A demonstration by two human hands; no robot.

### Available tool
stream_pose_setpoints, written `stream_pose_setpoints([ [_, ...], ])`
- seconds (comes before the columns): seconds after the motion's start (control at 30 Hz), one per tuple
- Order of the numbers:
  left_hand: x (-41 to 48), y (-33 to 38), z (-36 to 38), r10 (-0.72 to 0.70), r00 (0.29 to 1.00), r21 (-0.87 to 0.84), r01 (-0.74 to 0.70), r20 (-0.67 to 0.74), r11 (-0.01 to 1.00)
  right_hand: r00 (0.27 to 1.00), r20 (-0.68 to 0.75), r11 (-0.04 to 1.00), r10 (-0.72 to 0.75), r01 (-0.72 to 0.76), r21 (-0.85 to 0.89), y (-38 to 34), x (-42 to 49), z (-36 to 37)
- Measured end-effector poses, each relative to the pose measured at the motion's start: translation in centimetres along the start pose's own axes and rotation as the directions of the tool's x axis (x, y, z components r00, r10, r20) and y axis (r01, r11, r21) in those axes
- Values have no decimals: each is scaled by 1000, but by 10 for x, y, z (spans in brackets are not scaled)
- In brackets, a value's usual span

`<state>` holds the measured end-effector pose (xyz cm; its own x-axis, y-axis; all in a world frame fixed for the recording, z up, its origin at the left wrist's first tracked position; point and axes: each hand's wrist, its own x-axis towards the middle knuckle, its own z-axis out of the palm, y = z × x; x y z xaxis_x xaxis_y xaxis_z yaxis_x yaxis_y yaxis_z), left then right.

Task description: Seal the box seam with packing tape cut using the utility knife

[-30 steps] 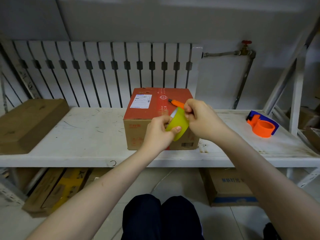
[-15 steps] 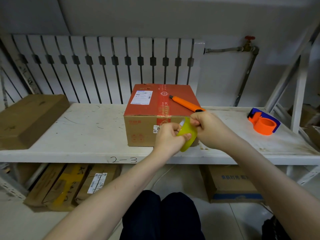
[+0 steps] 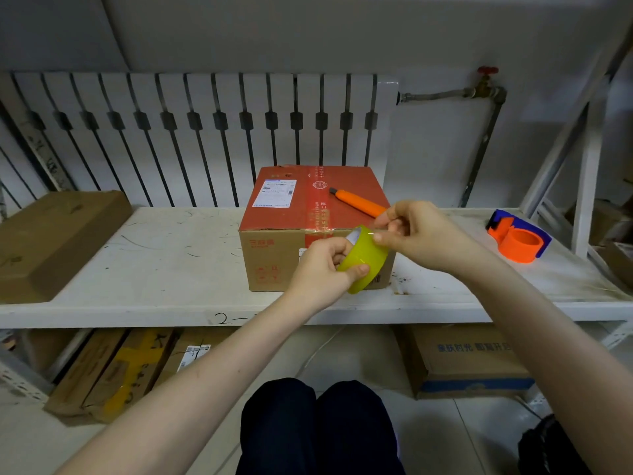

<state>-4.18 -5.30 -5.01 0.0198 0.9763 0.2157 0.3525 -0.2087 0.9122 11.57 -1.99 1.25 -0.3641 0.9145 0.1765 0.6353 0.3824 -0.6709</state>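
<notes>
Nearest to us, our left hand [image 3: 320, 269] is wrapped around the yellow tape roll [image 3: 363, 260], its fingers [image 3: 358, 270] curled closed over the roll's outer face and holding it up in front of the box's near side. Just to the right, our right hand [image 3: 416, 234] has thumb and forefinger pinched together at the roll's upper edge, seemingly on the loose end of the tape; a thin, glossy strip shows there, but whether any length has been drawn out we cannot tell. We judge the task to be at its start: the tape end is only being picked free, and no strip has yet been pulled, laid or cut. Behind the hands, the box [image 3: 310, 231] sits on the white shelf [image 3: 164, 265], its flaps closed, with a band of red printed tape already running along the top seam and down the front. None of the yellow tape appears on it. The orange utility knife [image 3: 358, 202] lies untouched on the box top, just behind our right hand. So drawing out the tape, pressing it along the seam and cutting it with the knife all remain to be done.
</notes>
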Motion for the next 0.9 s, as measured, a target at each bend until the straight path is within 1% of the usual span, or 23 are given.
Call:
stream_pose_setpoints([
  [0.07,0,2,1,23,1000,2,-23,6,1000,995,-99,1000,1,2,30,4,3,5],
  [0.13,-3,4,2,79,997,10,-79,21,997,985,-172,999,4,3,38,10,8,8],
  [0.2,-5,2,6,139,990,83,-141,31,987,972,-234,1000,12,-7,23,15,11,10],
  [0.27,-8,-4,10,184,983,193,-181,3,964,964,-266,999,-17,6,-45,17,10,14],
  [0.33,-10,-9,14,190,981,254,-172,-48,952,955,-281,984,-93,44,-175,16,7,21],
  [0.4,-12,-9,18,158,986,232,-139,-62,963,941,-301,954,-157,65,-294,15,3,29],
  [0.43,-11,-7,19,137,989,216,-122,-53,969,934,-318,948,-166,62,-313,17,2,32],
  [0.47,-11,-6,20,115,993,201,-105,-38,974,928,-339,953,-155,50,-298,19,0,34],
  [0.53,-9,-3,18,80,997,181,-77,-9,980,917,-388,978,-96,15,-208,22,-2,30],
  [0.6,-6,-8,16,-14,999,155,20,-37,988,904,-426,996,-33,-3,-84,21,0,21],
  [0.63,-6,-11,16,-67,995,142,77,-73,987,908,-418,998,-40,16,-60,19,2,17],
  [0.67,-7,-14,16,-107,989,120,119,-99,986,916,-396,996,-67,35,-88,17,5,16],
  [0.7,-6,-16,18,-127,987,94,136,-94,986,924,-374,991,-84,37,-131,16,7,16],
  [0.77,-8,-22,19,-160,986,44,162,-44,986,938,-335,986,-89,35,-164,15,8,19],
  [0.83,-4,-25,15,-214,977,-16,214,13,977,946,-303,987,-111,70,-142,12,4,18],
  [0.9,1,-29,10,-287,956,-63,290,61,955,965,-219,984,-145,118,-133,5,-3,16],
])
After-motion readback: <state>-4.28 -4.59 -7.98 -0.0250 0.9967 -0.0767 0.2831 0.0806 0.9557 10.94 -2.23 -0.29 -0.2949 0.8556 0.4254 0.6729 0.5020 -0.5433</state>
